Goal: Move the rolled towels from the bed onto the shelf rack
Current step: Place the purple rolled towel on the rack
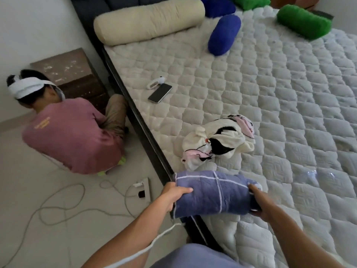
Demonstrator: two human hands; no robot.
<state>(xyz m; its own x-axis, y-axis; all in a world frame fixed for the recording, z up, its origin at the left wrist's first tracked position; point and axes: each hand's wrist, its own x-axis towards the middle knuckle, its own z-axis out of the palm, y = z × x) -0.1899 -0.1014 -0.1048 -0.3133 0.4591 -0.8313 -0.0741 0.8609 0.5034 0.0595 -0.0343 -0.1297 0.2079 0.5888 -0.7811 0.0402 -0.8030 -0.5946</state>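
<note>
A rolled purple towel (pixel 214 194) with white grid lines is held at the near edge of the bed (pixel 270 105), over the dark bed frame; whether its underside touches the mattress cannot be determined. The left hand (pixel 173 194) is closed over the left end of the roll, with the thumb laid on top and the fingers hidden beneath. The right hand (pixel 260 202) is clamped on the right end, which is largely covered by it. Just beyond the roll, a crumpled cream, black and pink cloth (pixel 218 142) lies on the quilted mattress; it is not rolled. Further off, a dark phone (pixel 160 93) lies near the left edge, with a small white device (pixel 155 83) touching its far end; the type of device cannot be made out. At the far end, a blue rolled towel (pixel 225 34) and a green rolled towel (pixel 304 22) are seen, beside a long cream bolster (pixel 148 20); additional blue and green rolls are cut off by the top edge. On the floor at left, a crouching person in a pink shirt (pixel 73 132) is turned away beside a brown box (pixel 73 74). A power strip (pixel 144 187) and loose cables (pixel 63 207) lie on the floor nearby. No shelf rack is within the frame.
</note>
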